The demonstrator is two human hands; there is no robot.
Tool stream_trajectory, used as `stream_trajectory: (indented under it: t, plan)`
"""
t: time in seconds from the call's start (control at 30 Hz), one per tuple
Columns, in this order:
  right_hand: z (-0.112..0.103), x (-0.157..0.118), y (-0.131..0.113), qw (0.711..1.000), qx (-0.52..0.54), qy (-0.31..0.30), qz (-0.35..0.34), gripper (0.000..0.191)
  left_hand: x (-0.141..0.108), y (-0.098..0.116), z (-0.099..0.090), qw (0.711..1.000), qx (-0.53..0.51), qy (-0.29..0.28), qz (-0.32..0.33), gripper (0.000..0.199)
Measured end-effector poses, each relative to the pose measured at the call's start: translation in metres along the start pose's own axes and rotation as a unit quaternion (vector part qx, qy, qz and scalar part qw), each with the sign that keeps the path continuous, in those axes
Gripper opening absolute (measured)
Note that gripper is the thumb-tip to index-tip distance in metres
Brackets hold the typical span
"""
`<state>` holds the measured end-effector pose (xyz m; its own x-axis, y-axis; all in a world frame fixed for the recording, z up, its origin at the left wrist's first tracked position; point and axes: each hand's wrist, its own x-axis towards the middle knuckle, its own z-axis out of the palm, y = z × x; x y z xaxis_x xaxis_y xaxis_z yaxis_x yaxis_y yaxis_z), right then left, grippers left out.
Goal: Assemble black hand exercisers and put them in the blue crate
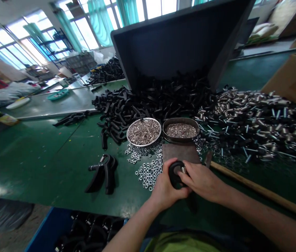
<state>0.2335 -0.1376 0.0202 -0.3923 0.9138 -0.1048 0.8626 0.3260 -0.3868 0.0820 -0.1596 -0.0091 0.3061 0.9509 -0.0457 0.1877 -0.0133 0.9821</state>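
Observation:
My left hand [163, 190] is closed around a black plastic spring clamp [173, 176], its thumb along the curved top. From the other side my right hand [204, 180] grips the same clamp, its fingers at a small metal coil spring [183, 169]. Part of the clamp is hidden by my fingers. Just beyond my hands lies a flat metal plate [180, 152]. Loose nuts [149, 171] are scattered to its left. Another black spring clamp [106, 175], fitted with a spring, lies on the green table [45, 168] to the left.
A round dish of metal pins [144, 132] and an oval tin of small metal parts [181, 130] stand beyond. Black parts spill from a tipped grey bin [121, 49]. A hammer [242, 182] and springs [242, 101] lie right. A blue crate [41, 229] holds clamps below.

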Motion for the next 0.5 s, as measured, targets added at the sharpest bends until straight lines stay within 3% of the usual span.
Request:
stream_trajectory:
  t: [0.13, 0.2, 0.27, 0.33, 0.4, 0.5]
  plan:
    - [-0.013, 0.023, 0.023, 0.996, -0.053, -0.075, -0.010, 0.036, 0.026, -0.005, -0.014, 0.996, 0.083, -0.017, 0.023, 0.070]
    - [-0.023, 0.041, 0.029, 0.992, -0.087, -0.086, -0.007, 0.034, 0.044, -0.006, -0.034, 0.982, 0.170, 0.030, 0.071, 0.048]
    - [-0.030, 0.064, 0.028, 0.994, -0.099, -0.035, -0.022, 0.025, 0.063, -0.007, -0.061, 0.948, 0.282, 0.117, 0.090, 0.027]
    - [-0.030, 0.091, 0.019, 0.994, -0.088, 0.032, -0.060, 0.021, 0.081, -0.008, -0.089, 0.895, 0.398, 0.195, 0.054, 0.020]
    - [-0.025, 0.121, 0.005, 0.990, -0.081, 0.068, -0.097, 0.022, 0.096, -0.008, -0.111, 0.853, 0.474, 0.216, 0.008, 0.018]
    - [-0.012, 0.160, -0.017, 0.987, -0.082, 0.077, -0.113, 0.022, 0.111, -0.008, -0.125, 0.837, 0.514, 0.189, -0.020, 0.012]
